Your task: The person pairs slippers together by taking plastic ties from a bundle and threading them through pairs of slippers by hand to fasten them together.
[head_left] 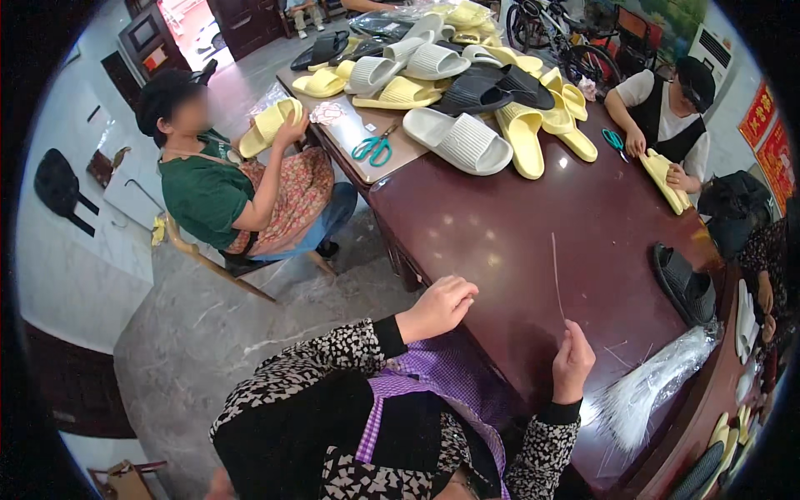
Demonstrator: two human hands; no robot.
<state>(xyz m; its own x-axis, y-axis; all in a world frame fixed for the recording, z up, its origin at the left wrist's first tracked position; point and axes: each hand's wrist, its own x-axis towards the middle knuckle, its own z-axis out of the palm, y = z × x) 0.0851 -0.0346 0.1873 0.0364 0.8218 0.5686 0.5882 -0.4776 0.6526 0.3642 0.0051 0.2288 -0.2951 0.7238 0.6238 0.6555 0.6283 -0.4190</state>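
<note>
My right hand (573,364) pinches the lower end of a thin, pale plastic strand (556,271), which stands up over the dark red table (517,217). Over the table's near left edge is my left hand (442,308), its fingers curled closed; whether anything is between them is hidden. Right of my right hand lies a bundle of similar white strands (629,408), fanning out of a clear plastic bag (687,350). A few loose strands (615,354) are scattered between that hand and the bundle. A black slide sandal (683,283) lies beyond the bag.
A pile of yellow, grey and black slides (467,79) covers the table's far end, with teal scissors (372,150) beside it. A seated person (208,175) at left holds a yellow slide (271,125). Another person (667,108) at far right handles a yellow slide (664,179) near teal-handled scissors (614,142).
</note>
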